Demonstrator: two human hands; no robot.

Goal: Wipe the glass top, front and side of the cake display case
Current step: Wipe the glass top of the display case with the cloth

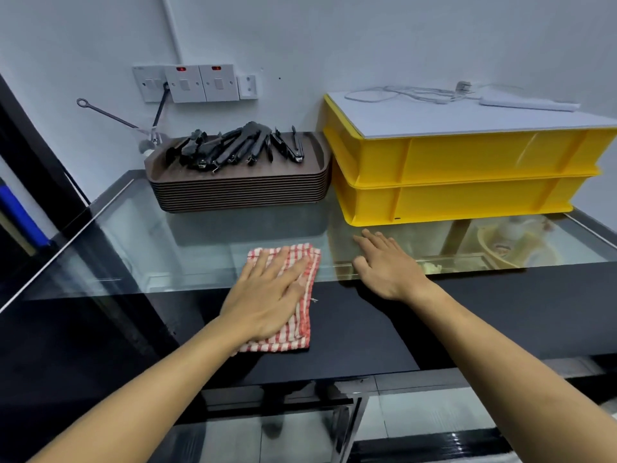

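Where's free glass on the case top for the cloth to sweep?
Free: glass top left of the checked cloth, up to the tray stack. Narrow strip before the yellow crates, beyond the right hand. Back edge is crowded.

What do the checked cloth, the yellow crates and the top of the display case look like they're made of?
Checked cloth: woven cotton-like fabric, matte, with a frayed thread at its edge. Yellow crates: moulded plastic, slightly glossy, ribbed walls. Display case top: clear glass showing reflections and the inside, with a dark glossy border, material unclear.

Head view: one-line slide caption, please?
Left hand presses checked cloth on glass top; right hand rests flat beside it.
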